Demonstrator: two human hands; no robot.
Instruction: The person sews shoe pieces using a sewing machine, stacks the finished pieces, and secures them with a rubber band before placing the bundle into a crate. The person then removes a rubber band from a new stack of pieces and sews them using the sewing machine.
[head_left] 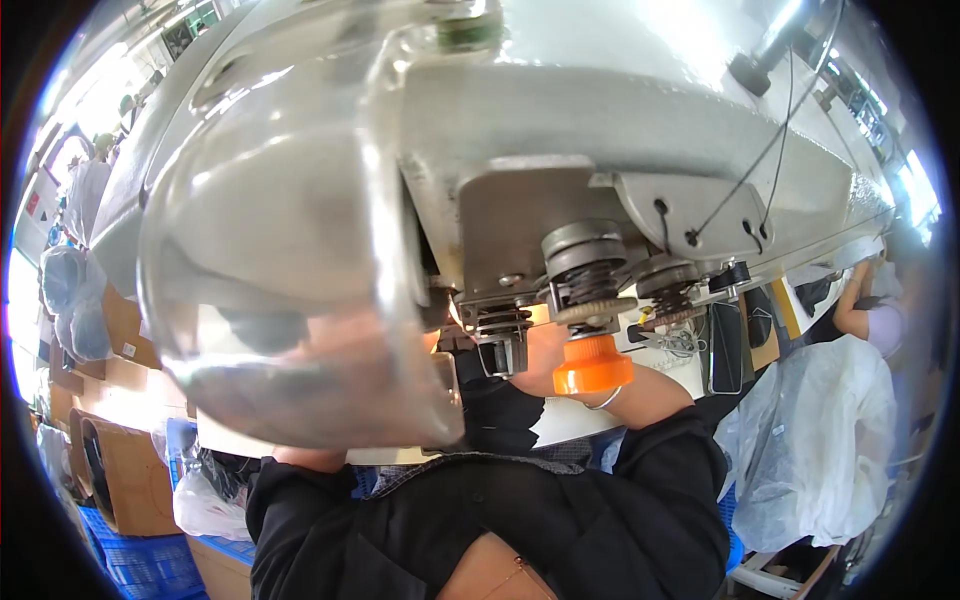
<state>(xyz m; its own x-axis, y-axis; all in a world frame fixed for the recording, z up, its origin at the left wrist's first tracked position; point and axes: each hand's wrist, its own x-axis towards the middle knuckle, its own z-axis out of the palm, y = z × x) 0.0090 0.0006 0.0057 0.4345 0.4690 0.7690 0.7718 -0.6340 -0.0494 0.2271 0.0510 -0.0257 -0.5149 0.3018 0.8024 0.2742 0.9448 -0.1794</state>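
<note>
A large, shiny sewing machine head (270, 250) fills the near view and covers most of my hands. My left hand (312, 458) shows only at the wrist, below the rounded metal cover; its fingers are hidden. Part of my right hand (540, 358) appears behind the thread tension dials (585, 260) and an orange cap (592, 365), with a bracelet at the wrist. Its fingers are hidden too. Black fabric (500, 415) lies on the white table between my hands, close to the right one; I cannot tell whether either hand grips it.
Threads run through a guide plate (690, 215) at upper right. A dark phone-like object (725, 345) lies on the table. Clear plastic bags (820, 440) stand at right, where another person's arm (853, 305) shows. Cardboard boxes (130, 475) and blue crates (150, 565) are at left.
</note>
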